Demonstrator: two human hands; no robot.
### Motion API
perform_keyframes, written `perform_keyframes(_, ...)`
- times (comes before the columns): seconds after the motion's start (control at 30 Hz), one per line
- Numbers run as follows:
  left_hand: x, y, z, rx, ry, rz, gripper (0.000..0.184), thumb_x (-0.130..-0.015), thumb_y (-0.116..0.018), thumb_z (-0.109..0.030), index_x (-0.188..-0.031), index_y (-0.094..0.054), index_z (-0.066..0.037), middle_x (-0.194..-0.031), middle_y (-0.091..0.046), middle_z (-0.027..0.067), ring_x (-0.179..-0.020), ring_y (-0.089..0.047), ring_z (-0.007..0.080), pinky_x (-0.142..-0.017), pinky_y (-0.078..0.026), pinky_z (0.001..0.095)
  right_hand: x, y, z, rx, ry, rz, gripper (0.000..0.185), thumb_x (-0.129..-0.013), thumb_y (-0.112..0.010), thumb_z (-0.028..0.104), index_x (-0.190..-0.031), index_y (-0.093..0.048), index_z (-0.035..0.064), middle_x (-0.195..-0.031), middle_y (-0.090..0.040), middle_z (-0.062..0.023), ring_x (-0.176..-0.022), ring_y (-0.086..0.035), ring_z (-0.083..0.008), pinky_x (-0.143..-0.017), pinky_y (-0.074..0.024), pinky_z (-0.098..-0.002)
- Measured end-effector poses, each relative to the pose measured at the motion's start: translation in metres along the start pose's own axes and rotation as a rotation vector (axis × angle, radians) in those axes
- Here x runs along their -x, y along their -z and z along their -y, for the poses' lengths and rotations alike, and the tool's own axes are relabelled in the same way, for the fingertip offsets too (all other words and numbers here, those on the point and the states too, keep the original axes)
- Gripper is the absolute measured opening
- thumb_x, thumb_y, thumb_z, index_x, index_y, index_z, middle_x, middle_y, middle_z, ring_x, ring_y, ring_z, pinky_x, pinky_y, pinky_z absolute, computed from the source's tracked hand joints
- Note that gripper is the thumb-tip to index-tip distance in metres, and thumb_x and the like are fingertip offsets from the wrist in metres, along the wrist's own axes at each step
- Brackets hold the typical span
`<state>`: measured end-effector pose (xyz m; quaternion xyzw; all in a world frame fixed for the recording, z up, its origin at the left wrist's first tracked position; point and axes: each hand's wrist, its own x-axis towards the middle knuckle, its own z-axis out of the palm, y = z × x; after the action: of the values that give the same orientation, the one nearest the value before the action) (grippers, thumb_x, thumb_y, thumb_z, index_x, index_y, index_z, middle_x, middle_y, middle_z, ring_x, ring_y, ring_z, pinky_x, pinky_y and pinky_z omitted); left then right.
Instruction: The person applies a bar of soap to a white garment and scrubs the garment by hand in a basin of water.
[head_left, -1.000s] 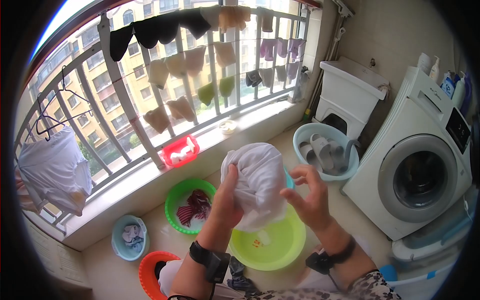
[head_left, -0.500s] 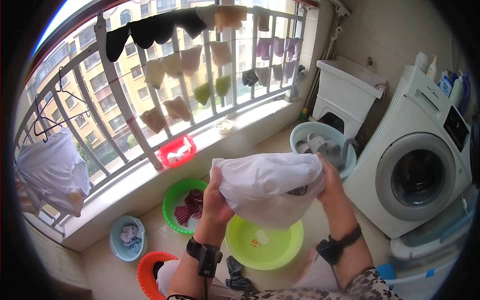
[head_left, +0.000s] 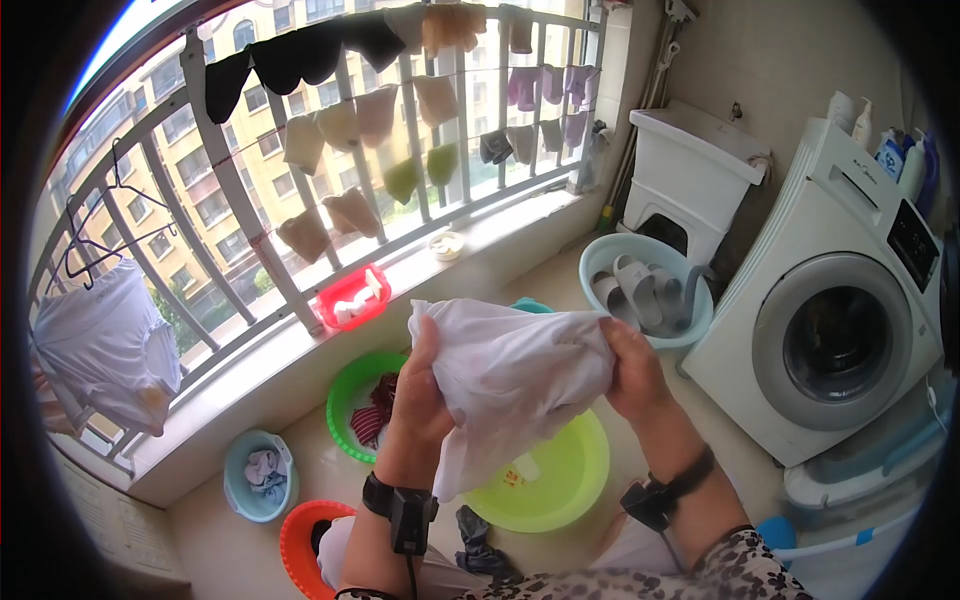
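Observation:
A white cloth garment hangs between my two hands, above a yellow-green basin. My left hand is closed on the garment's left edge, thumb on top. On the opposite upper corner, my right hand grips the fabric too. The cloth's lower left part droops past the basin's rim. Inside the basin lies a pale bar-like piece beside an orange-red printed mark. What kind of garment it is, I cannot tell.
A green basin with striped red cloth stands left, near a small blue basin and an orange basin. Grey slippers fill a light-blue basin by the washing machine. Dark cloth lies on the floor. Socks hang along the railing.
Both hands have shifted slightly left with the white garment. Its folds have changed: the lower left part now hangs further down, and a teal rim shows behind it.

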<state>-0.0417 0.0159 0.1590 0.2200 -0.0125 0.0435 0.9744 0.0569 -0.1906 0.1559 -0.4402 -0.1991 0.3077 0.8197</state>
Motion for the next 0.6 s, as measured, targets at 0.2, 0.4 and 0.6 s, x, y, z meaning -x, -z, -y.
perform_keyframes(0.2,0.009,0.021,-0.006,-0.632,0.205,0.098,0.07,-0.082,-0.064,-0.043,-0.128,-0.04,0.004,-0.122,-0.051,0.014,-0.109,-0.053,0.0234,-0.095,-0.042,0.035,-0.009,-0.009,0.014,-0.355,-0.168,-0.086,0.037,-0.096,-0.042,0.033,-0.109,-0.055,0.0014,-0.101,-0.062,-0.0115,-0.092,-0.061,-0.0196,-0.083,-0.0498,-0.0332)
perform_keyframes(0.4,0.003,0.009,0.028,-0.62,0.112,0.105,0.062,-0.08,-0.067,-0.034,-0.126,-0.044,0.001,-0.119,-0.054,0.012,-0.108,-0.053,0.0215,-0.096,-0.04,0.0342,-0.016,-0.014,0.011,-0.046,-0.093,-0.094,0.03,-0.093,-0.049,0.03,-0.1,-0.058,0.0019,-0.091,-0.063,-0.0076,-0.082,-0.06,-0.0156,-0.075,-0.0496,-0.0294)
perform_keyframes(0.6,-0.003,0.012,0.021,-0.06,0.089,0.127,0.049,-0.093,-0.046,-0.037,-0.126,-0.043,-0.001,-0.12,-0.054,0.0113,-0.108,-0.054,0.0239,-0.096,-0.042,0.0374,-0.023,0.033,0.007,1.031,0.332,-0.326,0.026,-0.089,-0.058,0.027,-0.092,-0.062,0.0016,-0.084,-0.063,-0.004,-0.071,-0.057,-0.01,-0.067,-0.0483,-0.0258)
